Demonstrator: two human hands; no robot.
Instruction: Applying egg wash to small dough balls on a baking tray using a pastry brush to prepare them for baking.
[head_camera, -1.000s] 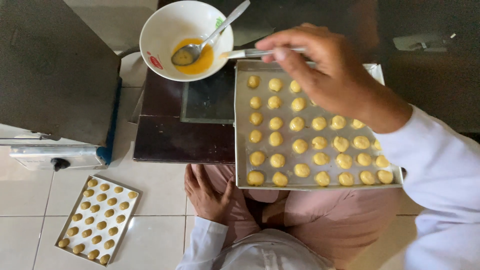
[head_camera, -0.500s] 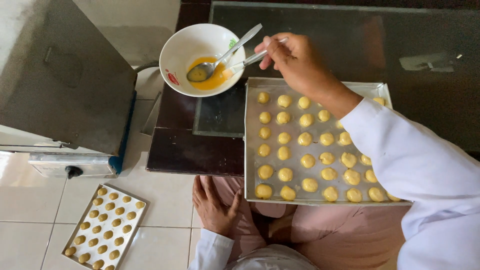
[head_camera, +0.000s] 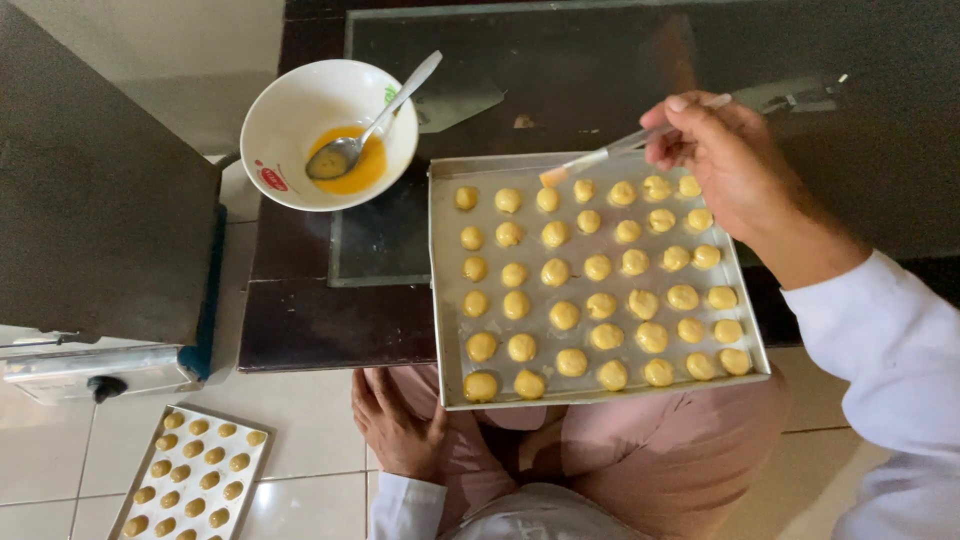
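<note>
Baking tray of dough balls, brush held over its far edge

Landmark: baking tray (head_camera: 445, 300) on the dark bench (head_camera: 310, 320), near edge overhanging the lap. Lower left, on the floor: second tray of dough balls (head_camera: 192, 478). Left: grey oven (head_camera: 95, 200). Up-left: white bowl (head_camera: 325, 130) with yellow egg wash and a spoon (head_camera: 375, 120). Below the tray's near-left corner: left hand (head_camera: 400, 425), flat and open on the knee, holding nothing. On the tray: rows of dough balls (head_camera: 600, 270). Over the far edge: pastry brush (head_camera: 600, 160), tip just above the back row. Far-right corner: right hand (head_camera: 725, 165), grip closed on the brush handle.
</note>
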